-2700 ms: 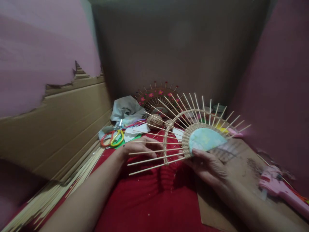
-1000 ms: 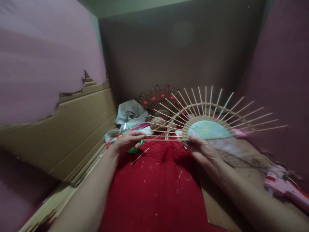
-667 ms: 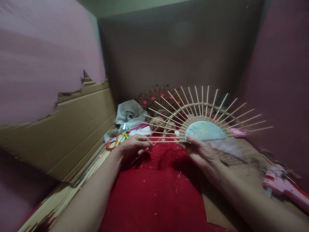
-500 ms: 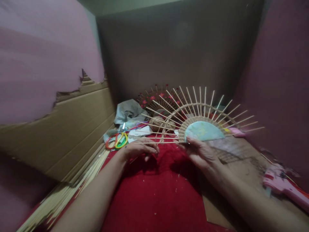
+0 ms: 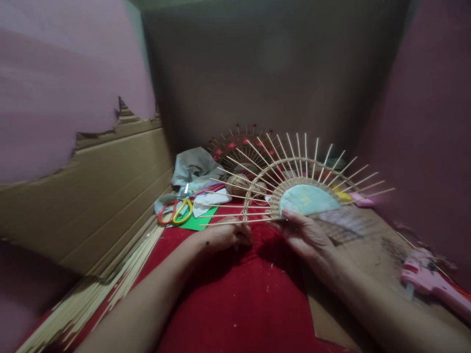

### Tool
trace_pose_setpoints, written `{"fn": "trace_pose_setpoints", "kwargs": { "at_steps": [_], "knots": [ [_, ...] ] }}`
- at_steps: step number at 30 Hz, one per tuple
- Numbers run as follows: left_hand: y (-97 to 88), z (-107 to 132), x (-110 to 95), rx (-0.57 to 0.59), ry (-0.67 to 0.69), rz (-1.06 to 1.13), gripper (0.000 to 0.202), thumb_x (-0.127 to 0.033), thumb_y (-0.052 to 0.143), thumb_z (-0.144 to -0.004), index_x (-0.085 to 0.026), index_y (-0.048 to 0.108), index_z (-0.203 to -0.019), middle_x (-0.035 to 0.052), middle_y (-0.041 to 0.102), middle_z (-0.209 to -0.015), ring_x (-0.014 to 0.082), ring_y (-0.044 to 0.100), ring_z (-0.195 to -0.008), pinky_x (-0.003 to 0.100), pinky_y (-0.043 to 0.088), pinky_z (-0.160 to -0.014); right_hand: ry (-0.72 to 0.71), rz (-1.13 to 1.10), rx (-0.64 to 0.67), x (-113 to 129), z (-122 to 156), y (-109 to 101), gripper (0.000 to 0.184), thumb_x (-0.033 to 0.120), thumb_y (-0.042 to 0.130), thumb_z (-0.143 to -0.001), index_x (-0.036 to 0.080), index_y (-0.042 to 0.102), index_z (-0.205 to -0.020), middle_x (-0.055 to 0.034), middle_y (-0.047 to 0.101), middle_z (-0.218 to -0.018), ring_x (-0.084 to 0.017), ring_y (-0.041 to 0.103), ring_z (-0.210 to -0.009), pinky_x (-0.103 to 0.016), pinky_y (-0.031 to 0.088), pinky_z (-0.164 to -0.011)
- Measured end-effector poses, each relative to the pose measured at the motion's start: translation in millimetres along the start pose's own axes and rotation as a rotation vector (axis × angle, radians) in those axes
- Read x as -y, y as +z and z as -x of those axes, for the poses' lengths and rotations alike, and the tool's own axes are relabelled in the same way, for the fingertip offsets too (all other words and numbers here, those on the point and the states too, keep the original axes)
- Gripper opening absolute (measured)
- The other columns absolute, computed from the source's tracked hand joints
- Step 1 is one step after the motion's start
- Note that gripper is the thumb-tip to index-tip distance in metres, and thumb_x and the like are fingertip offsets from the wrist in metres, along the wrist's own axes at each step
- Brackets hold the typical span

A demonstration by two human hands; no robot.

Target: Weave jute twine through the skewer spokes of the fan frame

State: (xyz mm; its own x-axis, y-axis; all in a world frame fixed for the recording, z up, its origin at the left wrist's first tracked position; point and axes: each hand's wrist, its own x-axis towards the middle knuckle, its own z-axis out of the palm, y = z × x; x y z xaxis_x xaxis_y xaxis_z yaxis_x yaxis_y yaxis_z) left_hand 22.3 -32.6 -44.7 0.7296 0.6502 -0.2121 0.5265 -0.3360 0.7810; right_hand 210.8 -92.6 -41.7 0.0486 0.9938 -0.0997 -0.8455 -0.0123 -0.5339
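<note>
A half-round woven fan point(image 5: 309, 198) of thin sticks spreads out ahead of me, with a pale blue patterned centre and a woven twine band. An outer twine arc point(image 5: 253, 184) runs across the sticks. My right hand point(image 5: 307, 235) grips the fan by its straight lower edge, thumb over the blue centre. At the arc's lower left end, my left hand point(image 5: 230, 235) has its fingers curled in against the lowest stick. What lies under those fingertips is hidden.
Orange and yellow-handled scissors point(image 5: 178, 211), green paper point(image 5: 198, 220) and twine balls point(image 5: 239, 185) lie behind. A flowered half-round piece point(image 5: 235, 147) stands at the back. Long sticks point(image 5: 106, 294) and cardboard point(image 5: 121, 196) line the left; a pink glue gun point(image 5: 423, 274) lies right.
My left hand has shifted right and its fingers have curled in at the arc's end. The fan has moved slightly left in view, still in my right hand. More green paper shows.
</note>
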Motion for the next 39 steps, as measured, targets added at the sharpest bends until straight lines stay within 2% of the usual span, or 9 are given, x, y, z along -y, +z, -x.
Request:
{"fn": "trace_pose_setpoints", "kwargs": {
  "at_steps": [7,13,18,20,22,25,34,36,39],
  "knots": [
    [-13.8,5.3,-0.3,-0.05,0.093,-0.011,0.016,-0.015,0.06,-0.068,-0.019,0.067,-0.082,0.001,0.065,-0.081,0.0139,0.056,-0.074,0.024,0.042,-0.069,-0.004,-0.04,0.026,2.8,-3.7,-3.3,0.028,-0.002,0.062,-0.061,0.016,0.059,-0.082,-0.0007,0.063,-0.072,-0.013,0.057,-0.071,-0.032,0.051,-0.076],
    [-16.9,10.9,-3.4,-0.105,0.07,0.508,0.055,-0.015,0.069,-0.063,-0.02,0.056,-0.116,0.0099,0.064,-0.104,0.0194,0.062,-0.082,0.031,0.046,-0.072,-0.017,-0.084,0.027,6.3,-8.2,-6.7,0.023,-0.002,0.062,-0.06,0.016,0.058,-0.075,0.001,0.061,-0.067,-0.012,0.057,-0.068,-0.028,0.051,-0.073],
    [-4.3,4.2,-11.0,-0.222,0.265,0.725,0.031,-0.015,0.068,-0.066,-0.013,0.064,-0.097,0.0105,0.067,-0.094,0.0185,0.06,-0.089,0.029,0.044,-0.08,-0.028,-0.113,0.014,6.7,-9.2,-6.8,0.023,-0.004,0.062,-0.059,0.017,0.059,-0.07,0.0008,0.062,-0.065,-0.012,0.057,-0.065,-0.027,0.05,-0.073],
    [0.8,-0.1,-13.1,-0.244,0.264,0.775,0.019,-0.019,0.066,-0.069,-0.011,0.065,-0.087,0.0077,0.067,-0.079,0.0131,0.06,-0.071,0.023,0.045,-0.066,-0.03,-0.114,0.016,6.7,-8.9,-6.3,0.023,-0.004,0.062,-0.059,0.017,0.059,-0.068,0.001,0.061,-0.062,-0.013,0.058,-0.064,-0.03,0.051,-0.073],
    [4.1,-3.4,-13.8,-0.255,0.215,0.809,0.016,-0.022,0.064,-0.072,-0.01,0.063,-0.082,0.0032,0.062,-0.065,0.0055,0.05,-0.049,0.017,0.034,-0.044,-0.032,-0.114,0.026,6.4,-8.8,-6.1,0.021,-0.003,0.062,-0.06,0.017,0.058,-0.065,0.0012,0.061,-0.061,-0.013,0.058,-0.063,-0.032,0.051,-0.073],
    [5.1,-4.8,-13.4,-0.242,0.163,0.784,0.018,-0.023,0.064,-0.072,-0.011,0.061,-0.085,-0.0008,0.055,-0.055,0.001,0.033,-0.038,0.017,0.018,-0.036,-0.028,-0.121,0.034,5.5,-9.3,-6.8,0.02,-0.003,0.062,-0.062,0.016,0.057,-0.064,0.0008,0.061,-0.061,-0.014,0.058,-0.063,-0.034,0.051,-0.075],
    [6.5,-2.7,-11.7,-0.203,0.164,0.731,0.028,-0.027,0.063,-0.071,-0.017,0.06,-0.097,-0.0035,0.052,-0.053,0.0029,0.03,-0.037,0.018,0.019,-0.036,0.01,-0.129,0.046,2.5,-12.3,-10.4,0.018,-0.002,0.058,-0.065,0.015,0.059,-0.066,-0.0004,0.063,-0.064,-0.013,0.057,-0.063,-0.036,0.049,-0.079],
    [9.0,-3.6,-11.3,-0.215,0.169,0.744,0.024,-0.034,0.061,-0.073,-0.014,0.061,-0.086,-0.0034,0.05,-0.049,0.0031,0.028,-0.035,0.019,0.018,-0.035,0.019,-0.152,0.057,2.2,-14.8,-12.8,0.018,-0.002,0.058,-0.066,0.017,0.058,-0.063,0.001,0.062,-0.063,-0.013,0.057,-0.064,-0.036,0.049,-0.08],
    [13.7,-5.9,-11.6,-0.249,0.151,0.778,0.047,-0.051,0.046,-0.08,-0.012,0.056,-0.055,-0.0043,0.036,-0.034,0.0033,0.022,-0.031,0.02,0.015,-0.034,0.005,-0.175,0.06,2.4,-18.5,-16.5,0.02,-0.002,0.058,-0.067,0.018,0.057,-0.063,0.0026,0.062,-0.062,-0.013,0.058,-0.064,-0.036,0.048,-0.081]
  ]
}}
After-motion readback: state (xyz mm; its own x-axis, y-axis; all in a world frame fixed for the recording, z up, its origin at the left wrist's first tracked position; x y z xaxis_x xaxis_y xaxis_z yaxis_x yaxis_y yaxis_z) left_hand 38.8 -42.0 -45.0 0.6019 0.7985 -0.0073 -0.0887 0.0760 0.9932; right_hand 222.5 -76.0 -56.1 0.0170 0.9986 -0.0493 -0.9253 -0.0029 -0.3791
